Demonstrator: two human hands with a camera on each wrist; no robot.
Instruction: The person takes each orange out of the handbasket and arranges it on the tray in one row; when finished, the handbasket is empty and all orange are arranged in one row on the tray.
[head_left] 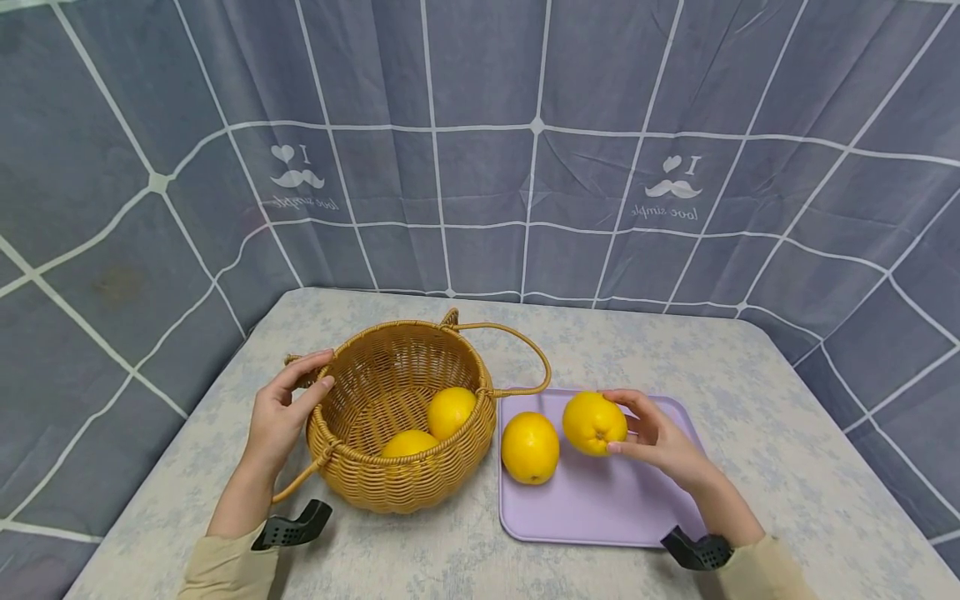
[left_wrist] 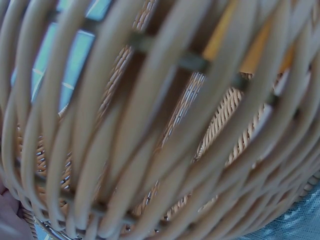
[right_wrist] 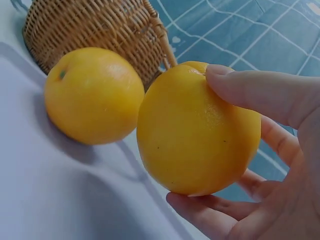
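My left hand [head_left: 281,410] grips the left rim of a round wicker basket [head_left: 408,487]. Two oranges lie inside it, one orange [head_left: 452,412] against the right wall and another orange [head_left: 408,443] partly hidden by the front rim. In the left wrist view the basket's weave [left_wrist: 150,125] fills the picture up close. An orange [right_wrist: 200,135] is held in my right hand [head_left: 663,437], between the thumb and fingers, over a lilac tray [head_left: 592,512]. Beside it, another orange [head_left: 530,447] rests on the tray's left part, close to the basket.
A looped wicker handle [head_left: 543,358] juts from the basket's right side over the tray's back left corner. A second handle [head_left: 300,482] hangs at the front left. Behind the pale patterned table [head_left: 637,350] hangs a grey-blue checked curtain [head_left: 480,183].
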